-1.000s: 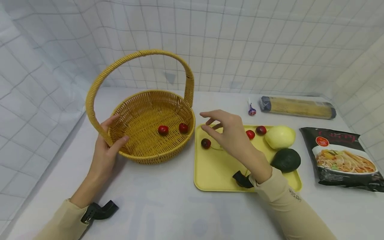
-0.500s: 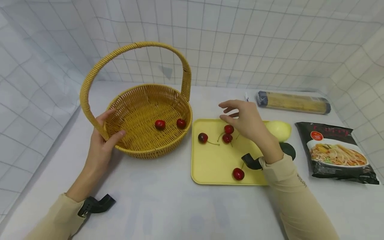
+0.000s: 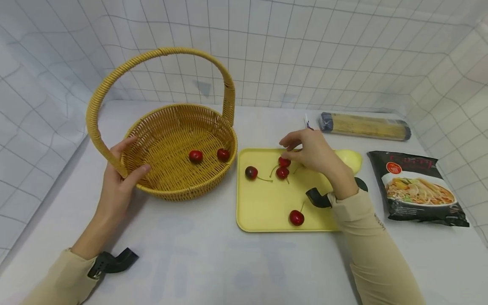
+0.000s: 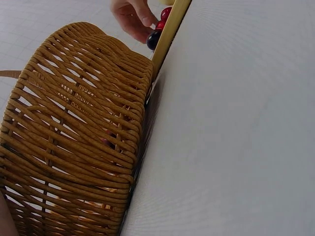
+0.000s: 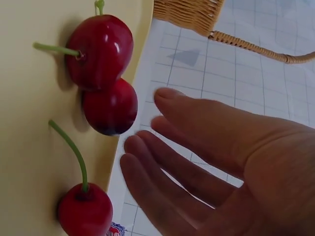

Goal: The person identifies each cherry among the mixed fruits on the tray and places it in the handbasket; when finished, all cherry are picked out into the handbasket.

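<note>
My left hand (image 3: 116,180) grips the near left rim of a round wicker basket (image 3: 179,190), thumb inside. Two red cherries lie in the basket, one near the middle (image 3: 196,156) and one by the right wall (image 3: 223,155). My right hand (image 3: 316,154) hovers over the back of a yellow tray (image 3: 251,216), fingers loosely bent and holding nothing. Just below its fingertips, two cherries touch each other (image 5: 101,51); another cherry (image 5: 85,211) lies nearby, hidden by the hand in the head view. A dark cherry (image 3: 251,173) and a front cherry (image 3: 296,217) also lie on the tray.
A pale yellow-green fruit (image 3: 350,160) and a dark green one (image 3: 360,184) sit partly behind my right arm. Right of the tray lies a black noodle packet (image 3: 417,186). Behind are a wrapped yellow roll (image 3: 366,126) and a lollipop (image 3: 308,123). The basket's tall handle (image 3: 162,53) arches upward.
My right hand has moved right from between basket and tray, then lowered towards the paired cherries. My left hand stays on the basket rim. The whole view has shifted slightly.
</note>
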Available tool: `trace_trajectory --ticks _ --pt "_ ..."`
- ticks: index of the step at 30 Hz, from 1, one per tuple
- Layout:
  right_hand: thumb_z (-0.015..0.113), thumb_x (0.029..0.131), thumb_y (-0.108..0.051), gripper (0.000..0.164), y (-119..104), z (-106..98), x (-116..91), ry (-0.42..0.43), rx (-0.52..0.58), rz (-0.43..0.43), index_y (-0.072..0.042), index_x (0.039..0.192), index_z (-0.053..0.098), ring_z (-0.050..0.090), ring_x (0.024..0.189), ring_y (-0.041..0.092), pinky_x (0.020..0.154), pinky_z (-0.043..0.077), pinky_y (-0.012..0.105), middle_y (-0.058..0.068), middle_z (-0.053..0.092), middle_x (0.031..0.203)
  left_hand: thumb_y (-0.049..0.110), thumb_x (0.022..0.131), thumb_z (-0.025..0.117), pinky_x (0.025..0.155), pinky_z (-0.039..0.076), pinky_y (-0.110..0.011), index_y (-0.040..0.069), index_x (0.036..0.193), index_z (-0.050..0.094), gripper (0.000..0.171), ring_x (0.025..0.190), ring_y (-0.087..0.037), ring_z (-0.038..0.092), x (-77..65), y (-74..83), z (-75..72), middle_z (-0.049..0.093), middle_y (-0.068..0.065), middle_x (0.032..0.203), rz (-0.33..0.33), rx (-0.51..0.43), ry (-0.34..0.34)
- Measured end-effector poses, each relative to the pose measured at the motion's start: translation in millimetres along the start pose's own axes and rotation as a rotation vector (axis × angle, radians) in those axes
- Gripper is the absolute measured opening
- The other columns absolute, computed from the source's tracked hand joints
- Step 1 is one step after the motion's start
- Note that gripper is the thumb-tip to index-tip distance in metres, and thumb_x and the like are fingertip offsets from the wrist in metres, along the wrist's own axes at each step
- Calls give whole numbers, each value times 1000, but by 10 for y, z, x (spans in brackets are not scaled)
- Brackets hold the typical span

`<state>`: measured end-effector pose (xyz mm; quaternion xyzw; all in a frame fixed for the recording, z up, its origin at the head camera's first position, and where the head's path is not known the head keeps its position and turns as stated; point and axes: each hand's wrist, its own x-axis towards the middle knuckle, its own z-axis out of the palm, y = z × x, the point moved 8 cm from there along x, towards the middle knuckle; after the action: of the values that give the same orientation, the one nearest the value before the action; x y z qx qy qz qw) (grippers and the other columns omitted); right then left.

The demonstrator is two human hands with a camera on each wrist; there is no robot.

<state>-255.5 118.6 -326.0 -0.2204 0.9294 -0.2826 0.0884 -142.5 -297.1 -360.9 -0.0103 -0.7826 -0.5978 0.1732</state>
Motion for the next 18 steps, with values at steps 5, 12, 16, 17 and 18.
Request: trace_trajectory --ticks 5,12,16,17,18 --pt "83 92 -13 31 12 70 27 -110 -20 -23 -4 121 78 72 102 25 86 55 40 10 80 109 4 98 64 124 10 -28 17 160 43 67 156 -13 24 18 11 -11 37 -6 165 -1 -11 9" --pt "87 88 -14 27 42 159 64 -127 -27 -24 -6 113 81 70 93 20 81 54 36 6 80 103 3 98 64 123 9 -27 16 160 43 67 156 -14 23 25 1 4 36 -6 166 -4 -43 5" --pt "88 87 -14 26 48 187 63 -115 -8 -9 -6 111 81 72 93 21 80 54 34 7 80 100 5 99 64 123 8 -29 17 160 42 67 156 -13 22 9 -7 0 35 -6 166 -7 -12 1" --pt "88 86 -14 26 44 189 61 -112 -5 -10 -6 110 81 72 94 21 79 55 34 7 80 99 6 99 64 124 8 -29 18 160 42 66 156 -12 23 5 -8 -4 36 -6 166 -6 2 2" --pt "88 86 -14 26 38 190 59 -109 -4 -14 -6 110 81 72 94 21 79 55 34 7 79 99 7 99 64 124 8 -30 18 160 42 66 156 -12 23 0 -9 -6 36 -6 166 -5 7 3"
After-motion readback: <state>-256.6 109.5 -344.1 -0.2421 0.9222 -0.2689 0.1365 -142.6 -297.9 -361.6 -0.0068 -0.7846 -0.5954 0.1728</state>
